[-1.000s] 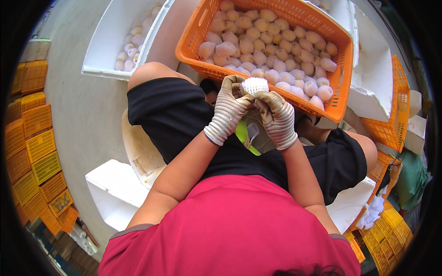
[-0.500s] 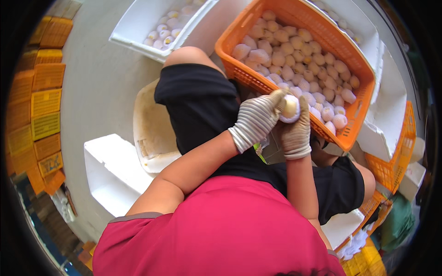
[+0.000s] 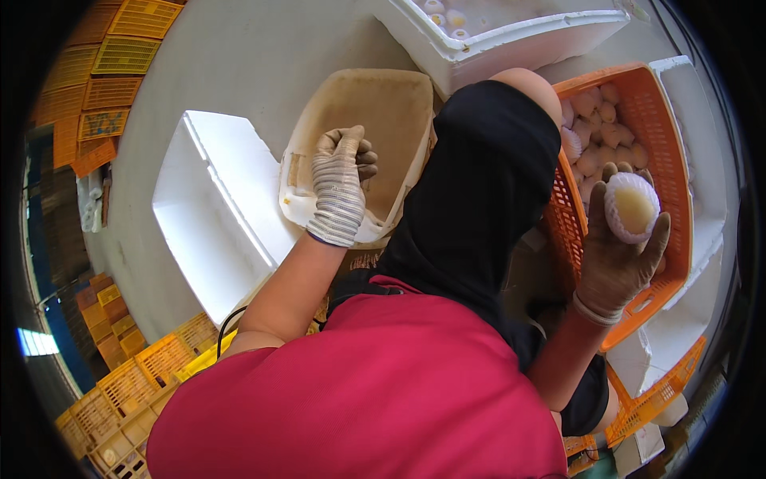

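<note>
My right hand (image 3: 614,267), in a soiled knit glove, cradles a pale yellow round fruit (image 3: 634,209) wrapped in a white foam net sleeve. It is over the near side of the orange crate (image 3: 662,120), its fingers wrapped round the fruit's lower side. Inside the crate lie several more foam-netted fruits (image 3: 598,132). My gloved left hand (image 3: 341,180) is above the worn off-white tub (image 3: 359,76), fingers curled and thumb pressed against them; what they hold, if anything, is hidden.
A white foam box (image 3: 519,48) with a few netted fruits stands at the far side. Another white foam box (image 3: 215,184) leans left of the tub. Orange and yellow crates (image 3: 120,64) are stacked at the left, more (image 3: 159,359) at the lower left. My knee (image 3: 487,136) separates tub and crate.
My hands, together on the netted fruit before, are now apart. The left has gone over the tub; the right keeps the fruit. The view has swung left.
</note>
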Demonstrator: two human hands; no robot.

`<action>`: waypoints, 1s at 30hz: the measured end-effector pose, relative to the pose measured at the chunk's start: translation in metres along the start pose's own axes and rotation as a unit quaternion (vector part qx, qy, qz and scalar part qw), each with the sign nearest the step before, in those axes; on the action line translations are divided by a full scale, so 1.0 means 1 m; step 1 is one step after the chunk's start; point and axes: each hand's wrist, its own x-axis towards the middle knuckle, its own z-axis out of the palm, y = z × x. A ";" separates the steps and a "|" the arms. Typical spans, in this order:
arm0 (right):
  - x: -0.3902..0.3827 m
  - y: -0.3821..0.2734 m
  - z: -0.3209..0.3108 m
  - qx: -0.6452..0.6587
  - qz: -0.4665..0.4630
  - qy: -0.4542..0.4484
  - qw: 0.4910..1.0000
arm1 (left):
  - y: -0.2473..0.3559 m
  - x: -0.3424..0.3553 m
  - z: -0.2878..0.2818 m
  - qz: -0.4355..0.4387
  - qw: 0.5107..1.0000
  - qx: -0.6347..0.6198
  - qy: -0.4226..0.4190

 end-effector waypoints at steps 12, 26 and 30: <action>0.016 0.108 0.078 -0.060 0.187 -0.059 0.979 | -0.155 0.077 -0.227 -0.283 0.909 0.071 0.297; 0.012 0.086 0.073 -0.090 0.171 -0.094 0.977 | -0.039 0.036 -0.180 -0.208 0.936 -0.075 0.276; 0.011 0.088 0.070 -0.078 0.164 -0.111 0.977 | 0.004 0.081 -0.180 -0.165 0.957 -0.128 0.202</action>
